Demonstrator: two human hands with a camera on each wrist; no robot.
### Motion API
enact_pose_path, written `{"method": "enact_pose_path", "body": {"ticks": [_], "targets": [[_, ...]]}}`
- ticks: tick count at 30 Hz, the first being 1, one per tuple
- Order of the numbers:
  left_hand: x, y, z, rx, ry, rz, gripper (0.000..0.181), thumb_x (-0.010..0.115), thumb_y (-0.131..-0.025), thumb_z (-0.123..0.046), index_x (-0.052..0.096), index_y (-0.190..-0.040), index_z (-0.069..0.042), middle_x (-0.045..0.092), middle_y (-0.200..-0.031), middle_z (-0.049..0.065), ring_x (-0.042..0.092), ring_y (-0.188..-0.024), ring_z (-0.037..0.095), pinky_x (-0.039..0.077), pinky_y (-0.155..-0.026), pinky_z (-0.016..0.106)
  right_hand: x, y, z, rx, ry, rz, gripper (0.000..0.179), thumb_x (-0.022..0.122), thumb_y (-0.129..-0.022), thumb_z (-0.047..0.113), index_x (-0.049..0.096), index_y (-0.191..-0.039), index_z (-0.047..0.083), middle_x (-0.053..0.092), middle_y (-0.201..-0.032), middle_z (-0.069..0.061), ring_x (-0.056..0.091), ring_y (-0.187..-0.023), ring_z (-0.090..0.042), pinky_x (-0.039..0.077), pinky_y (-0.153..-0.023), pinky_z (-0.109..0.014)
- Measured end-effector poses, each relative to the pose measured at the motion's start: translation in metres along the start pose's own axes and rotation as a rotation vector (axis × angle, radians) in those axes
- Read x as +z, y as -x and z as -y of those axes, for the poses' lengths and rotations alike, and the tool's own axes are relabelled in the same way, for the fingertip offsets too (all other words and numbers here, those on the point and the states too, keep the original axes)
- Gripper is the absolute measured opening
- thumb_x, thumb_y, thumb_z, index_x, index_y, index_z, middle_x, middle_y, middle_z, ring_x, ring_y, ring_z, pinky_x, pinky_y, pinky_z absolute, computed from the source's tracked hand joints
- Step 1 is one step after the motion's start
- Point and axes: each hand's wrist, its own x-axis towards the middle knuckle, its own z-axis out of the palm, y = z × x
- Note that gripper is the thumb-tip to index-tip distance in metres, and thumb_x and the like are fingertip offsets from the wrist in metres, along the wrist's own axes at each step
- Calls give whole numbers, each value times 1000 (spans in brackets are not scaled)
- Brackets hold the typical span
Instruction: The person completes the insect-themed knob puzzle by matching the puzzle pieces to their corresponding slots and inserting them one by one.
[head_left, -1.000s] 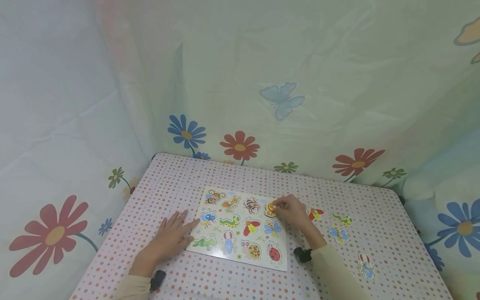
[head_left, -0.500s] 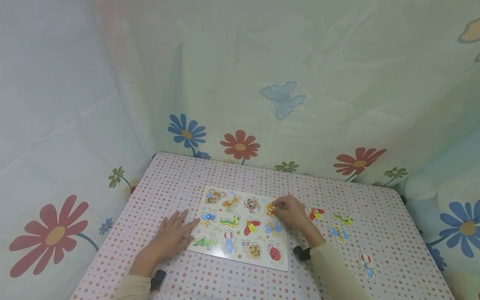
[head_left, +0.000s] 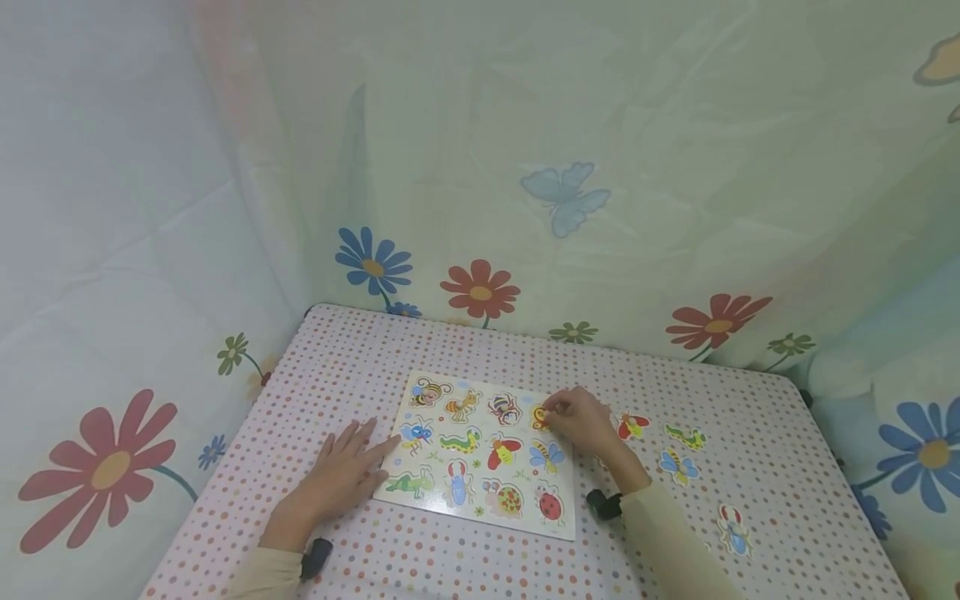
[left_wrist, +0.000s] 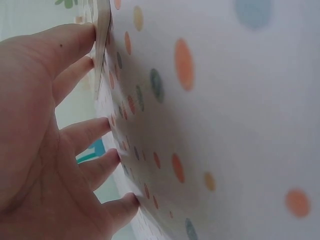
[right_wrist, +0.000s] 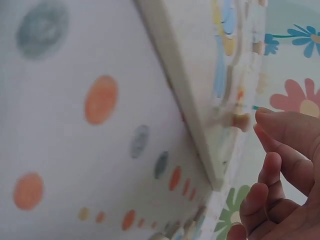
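A wooden insect puzzle board (head_left: 525, 523) lies on the dotted tabletop. My left hand (head_left: 333, 475) rests at the board's left edge, fingers spread. In the left wrist view two fingertips (left_wrist: 89, 34) are against the board's side; the others touch the cloth. My right hand (head_left: 581, 423) is at the board's back right corner, over a yellow and red puzzle piece (head_left: 537, 417), which it partly hides. In the right wrist view the thumb and index finger are slightly apart, just beyond a small wooden knob (right_wrist: 240, 121), with a narrow gap between.
Loose pieces lie right of the board: a red-winged bug (head_left: 632, 427), a green caterpillar (head_left: 686, 437), a blue-winged insect (head_left: 678, 467) and a stag beetle (head_left: 734, 531). A flower-printed curtain (head_left: 420, 167) rises behind the table. Black wrist cameras (head_left: 602, 505) sit on both wrists.
The right hand's fingers were pinching the yellow and red piece at the corner; the piece has settled onto the board and the fingers have come slightly up off it. The left hand stays put.
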Motion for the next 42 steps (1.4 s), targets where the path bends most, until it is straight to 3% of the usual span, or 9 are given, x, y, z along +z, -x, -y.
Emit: {"method": "enact_pose_path", "body": {"ticks": [3, 7, 13, 20, 28, 35, 42], "targets": [[-1, 0, -1, 2, 3, 1, 53, 57, -102, -36, 44, -153, -30, 21, -164, 13, 11, -150, 41, 5, -117, 66, -4, 3, 5, -1, -11, -16, 12, 76, -89, 18, 77, -99, 13, 61, -95, -5, 57, -87, -24, 35, -88, -61], [-1, 1, -1, 5, 2, -2, 52, 57, -102, -36, 45, -152, -30, 21, -164, 13, 12, -150, 41, 5, -116, 66, -9, 7, 7, 10, -32, -28, 15, 77, -89, 19, 77, -102, 12, 61, -96, -6, 56, -85, -23, 42, -76, -47], [2, 1, 0, 5, 5, 1, 52, 56, -102, -36, 45, -153, -30, 21, -164, 13, 12, -150, 41, 5, -116, 66, -20, 19, 3, -14, -77, -56, 19, 75, -92, 18, 75, -108, 8, 58, -95, -7, 49, -76, -20, 41, -60, -32], [1, 2, 0, 4, 12, 5, 52, 56, -103, -36, 44, -153, -30, 20, -164, 13, 11, -150, 41, 4, -117, 66, -36, 30, -9, -106, -81, -128, 18, 71, -94, 9, 73, -110, 2, 56, -94, -11, 43, -62, -18, 39, -50, -28], [2, 2, 1, 6, 12, 2, 51, 56, -103, -36, 44, -153, -30, 21, -164, 12, 11, -150, 41, 4, -117, 65, -46, 34, -23, -8, -34, -173, 19, 67, -96, 12, 72, -112, 3, 59, -96, -12, 47, -68, -20, 41, -53, -31], [2, 2, 2, 6, 7, -1, 52, 55, -103, -36, 44, -153, -31, 20, -165, 13, 10, -150, 41, 4, -117, 66, -52, 39, -33, 0, -50, -199, 19, 68, -96, 12, 72, -111, 2, 59, -96, -13, 48, -74, -22, 42, -55, -31], [0, 2, 0, 13, 4, -10, 52, 56, -103, -35, 44, -153, -29, 21, -164, 13, 11, -150, 42, 4, -117, 66, -50, 39, -40, 44, -61, -199, 22, 69, -95, 14, 71, -113, 1, 56, -96, -13, 50, -68, -19, 43, -50, -28]]}}
